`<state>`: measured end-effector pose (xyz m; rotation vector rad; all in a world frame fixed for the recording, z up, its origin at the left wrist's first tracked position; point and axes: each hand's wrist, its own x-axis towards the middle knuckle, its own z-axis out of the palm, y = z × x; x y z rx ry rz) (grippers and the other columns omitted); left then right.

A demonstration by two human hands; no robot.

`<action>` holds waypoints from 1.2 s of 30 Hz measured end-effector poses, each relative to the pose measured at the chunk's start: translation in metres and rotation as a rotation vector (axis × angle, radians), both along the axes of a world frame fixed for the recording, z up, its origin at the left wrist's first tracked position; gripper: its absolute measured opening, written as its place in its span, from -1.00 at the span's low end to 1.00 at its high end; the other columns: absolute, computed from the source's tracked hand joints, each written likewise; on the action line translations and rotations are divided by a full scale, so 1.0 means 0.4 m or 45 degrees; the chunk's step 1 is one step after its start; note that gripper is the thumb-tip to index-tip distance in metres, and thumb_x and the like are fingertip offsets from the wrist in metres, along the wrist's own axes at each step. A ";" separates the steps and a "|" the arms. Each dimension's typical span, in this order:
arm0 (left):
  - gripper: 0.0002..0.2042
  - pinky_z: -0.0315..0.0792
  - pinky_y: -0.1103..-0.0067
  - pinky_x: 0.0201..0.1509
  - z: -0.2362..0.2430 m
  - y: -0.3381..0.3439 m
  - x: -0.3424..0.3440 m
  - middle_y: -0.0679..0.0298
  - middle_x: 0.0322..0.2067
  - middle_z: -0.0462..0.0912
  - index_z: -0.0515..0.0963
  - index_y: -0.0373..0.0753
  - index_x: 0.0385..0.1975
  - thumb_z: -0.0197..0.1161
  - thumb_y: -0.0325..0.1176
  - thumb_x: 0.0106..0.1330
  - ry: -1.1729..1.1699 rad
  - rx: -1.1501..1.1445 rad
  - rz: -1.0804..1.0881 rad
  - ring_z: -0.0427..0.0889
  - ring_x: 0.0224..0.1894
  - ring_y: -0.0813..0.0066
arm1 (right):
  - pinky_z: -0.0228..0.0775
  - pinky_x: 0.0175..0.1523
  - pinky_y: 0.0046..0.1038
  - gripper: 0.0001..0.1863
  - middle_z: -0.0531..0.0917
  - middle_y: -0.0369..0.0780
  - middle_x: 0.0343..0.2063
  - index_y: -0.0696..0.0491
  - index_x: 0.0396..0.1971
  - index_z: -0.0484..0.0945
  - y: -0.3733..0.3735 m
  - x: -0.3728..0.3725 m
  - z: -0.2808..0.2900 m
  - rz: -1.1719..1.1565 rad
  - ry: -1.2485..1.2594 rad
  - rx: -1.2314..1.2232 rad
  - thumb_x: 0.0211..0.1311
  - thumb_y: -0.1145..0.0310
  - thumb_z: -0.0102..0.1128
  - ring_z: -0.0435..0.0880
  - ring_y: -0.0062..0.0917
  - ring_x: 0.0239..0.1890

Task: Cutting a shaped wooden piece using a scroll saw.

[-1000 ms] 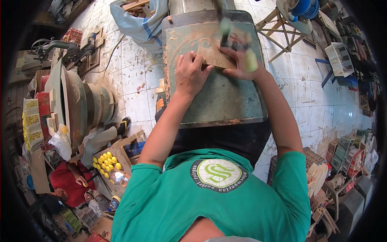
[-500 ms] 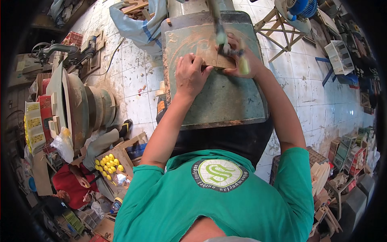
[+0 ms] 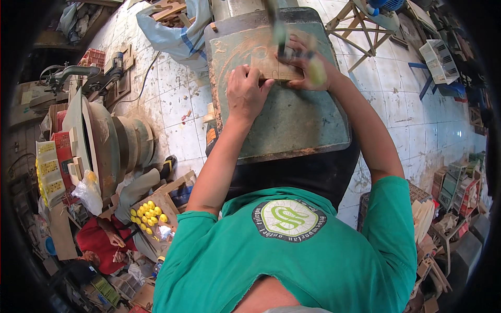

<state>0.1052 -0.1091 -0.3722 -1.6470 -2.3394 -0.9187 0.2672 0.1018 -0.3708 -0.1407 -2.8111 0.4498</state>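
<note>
Little has shifted: your left hand (image 3: 245, 93) and right hand (image 3: 305, 65) still hold the wooden board (image 3: 266, 65) on the table (image 3: 292, 117), fingers half-curled on its two ends, so the work seems steady beneath the machine arm (image 3: 279, 34).

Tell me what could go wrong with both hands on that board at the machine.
Finger injury: the bare right hand appears close to the machine's blurred upright part, so a slip might bring fingers against it; the blur hides any blade.

Skidding: sawdust lies on the metal table and could make the wooden board slide or sit unevenly, particularly if the left hand loosens its hold.
</note>
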 end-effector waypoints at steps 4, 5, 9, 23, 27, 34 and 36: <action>-0.60 0.54 0.21 0.01 -0.002 -0.006 -0.002 0.14 -0.16 0.55 0.56 -0.19 -0.26 0.66 -0.19 0.08 0.003 0.013 0.007 0.61 -0.10 0.04 | -0.06 0.71 -0.01 -0.07 0.25 -0.11 0.59 -0.28 0.48 0.52 -0.012 -0.006 0.018 -0.055 -0.111 -0.055 0.00 -0.01 0.63 0.05 -0.04 0.67; -0.60 0.55 0.21 0.00 -0.001 -0.005 0.000 0.14 -0.15 0.55 0.55 -0.19 -0.26 0.66 -0.20 0.08 -0.004 0.007 0.013 0.61 -0.09 0.05 | -0.08 0.72 -0.01 -0.08 0.24 -0.12 0.59 -0.30 0.48 0.52 -0.005 -0.007 0.018 0.030 -0.038 -0.018 0.01 -0.03 0.63 0.04 -0.05 0.67; -0.61 0.56 0.21 -0.02 0.002 -0.005 0.003 0.15 -0.16 0.55 0.55 -0.19 -0.27 0.66 -0.20 0.09 -0.014 0.005 0.032 0.62 -0.09 0.05 | -0.14 0.72 0.01 -0.09 0.22 -0.11 0.60 -0.36 0.49 0.51 -0.013 -0.004 0.016 -0.002 -0.078 0.017 0.05 -0.06 0.61 0.04 -0.07 0.67; -0.65 0.57 0.20 -0.03 0.010 -0.003 0.010 0.14 -0.16 0.54 0.56 -0.20 -0.30 0.64 -0.22 0.13 -0.045 0.006 0.037 0.61 -0.11 0.03 | -0.13 0.73 0.00 -0.17 0.16 -0.10 0.64 -0.38 0.49 0.51 -0.013 -0.003 0.014 -0.014 -0.125 -0.033 0.16 -0.08 0.53 -0.02 -0.10 0.70; -0.65 0.57 0.19 -0.02 0.008 -0.008 0.006 0.14 -0.16 0.55 0.55 -0.20 -0.31 0.64 -0.23 0.13 -0.061 -0.019 0.041 0.62 -0.11 0.02 | -0.16 0.73 -0.02 -0.15 0.22 -0.10 0.61 -0.34 0.50 0.50 -0.022 -0.012 0.028 -0.017 -0.204 0.125 0.16 -0.09 0.51 -0.03 -0.09 0.70; -0.64 0.58 0.17 0.01 0.003 0.000 0.005 0.13 -0.15 0.55 0.53 -0.21 -0.30 0.64 -0.23 0.13 -0.052 -0.008 0.042 0.62 -0.08 0.00 | -0.19 0.73 -0.03 -0.15 0.32 -0.09 0.57 -0.31 0.51 0.50 -0.013 -0.009 0.012 0.022 -0.111 0.034 0.17 -0.13 0.48 -0.03 -0.08 0.70; -0.63 0.58 0.17 0.02 0.005 -0.001 0.002 0.13 -0.15 0.55 0.53 -0.21 -0.30 0.64 -0.23 0.14 -0.046 -0.025 0.064 0.62 -0.08 0.00 | -0.17 0.73 -0.02 -0.16 0.23 -0.11 0.61 -0.30 0.50 0.51 -0.022 -0.015 0.024 -0.051 -0.164 0.120 0.17 -0.08 0.49 -0.01 -0.08 0.69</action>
